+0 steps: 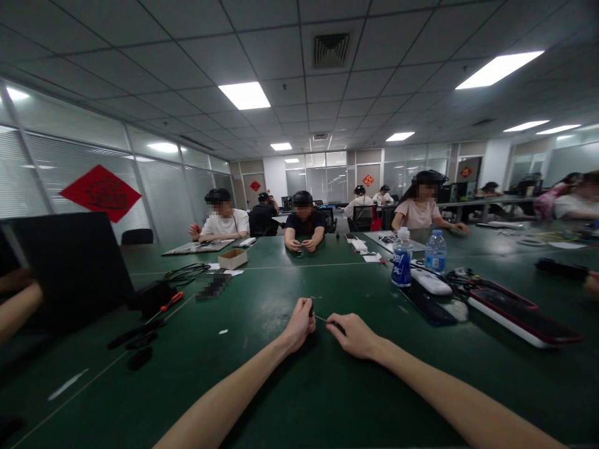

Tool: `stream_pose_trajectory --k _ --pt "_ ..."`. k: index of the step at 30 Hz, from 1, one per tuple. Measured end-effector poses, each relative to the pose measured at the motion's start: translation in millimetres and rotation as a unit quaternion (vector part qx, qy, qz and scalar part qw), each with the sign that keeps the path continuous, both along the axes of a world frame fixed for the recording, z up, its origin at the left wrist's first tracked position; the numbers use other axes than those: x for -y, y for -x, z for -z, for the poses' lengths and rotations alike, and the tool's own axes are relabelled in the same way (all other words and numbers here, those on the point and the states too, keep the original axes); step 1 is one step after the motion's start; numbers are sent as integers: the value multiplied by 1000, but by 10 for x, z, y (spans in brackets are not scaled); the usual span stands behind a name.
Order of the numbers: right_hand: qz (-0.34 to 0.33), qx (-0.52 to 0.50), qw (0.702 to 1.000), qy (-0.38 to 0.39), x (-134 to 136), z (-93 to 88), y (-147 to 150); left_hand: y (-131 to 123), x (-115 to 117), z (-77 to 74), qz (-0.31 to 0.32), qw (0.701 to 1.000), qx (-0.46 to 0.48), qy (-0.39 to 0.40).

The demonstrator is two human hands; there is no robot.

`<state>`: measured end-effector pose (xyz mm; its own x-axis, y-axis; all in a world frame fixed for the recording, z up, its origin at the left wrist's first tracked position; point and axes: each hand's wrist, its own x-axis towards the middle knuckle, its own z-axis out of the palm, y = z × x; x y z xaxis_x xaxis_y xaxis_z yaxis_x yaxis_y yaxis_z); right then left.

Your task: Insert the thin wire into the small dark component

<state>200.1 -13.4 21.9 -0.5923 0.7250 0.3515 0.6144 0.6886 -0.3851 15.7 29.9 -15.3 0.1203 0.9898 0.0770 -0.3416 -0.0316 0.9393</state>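
Both my hands are just above the green table [262, 362], near its middle. My left hand [298, 325] is closed around a small dark object [311, 309], mostly hidden by the fingers. A thin metallic rod [321, 319] spans the short gap between the hands. Its right end meets a dark piece [336, 325] that my right hand [353, 335] pinches between thumb and fingers. What the dark pieces are is too small to tell.
Two bottles [401, 259] [435, 251], a white case [431, 282] and phones [427, 304] lie to the right. A laptop [70, 268], an orange-handled tool [172, 302], cables [187, 272] and an open box [233, 258] are left. People sit across the table.
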Motion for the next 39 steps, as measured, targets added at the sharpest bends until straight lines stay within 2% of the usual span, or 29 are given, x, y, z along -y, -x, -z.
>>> stream_pose_trajectory --k 6,21,39 --pt "-3 3 1000 15 13 -21 1 -5 -2 -1 0 1000 -5 -1" --pt "-3 -6 1000 -11 -26 33 3 -8 -3 0 -2 1000 1 -2" --pt "-13 -6 1000 27 -7 7 -6 0 0 -14 -3 1000 -4 -1"
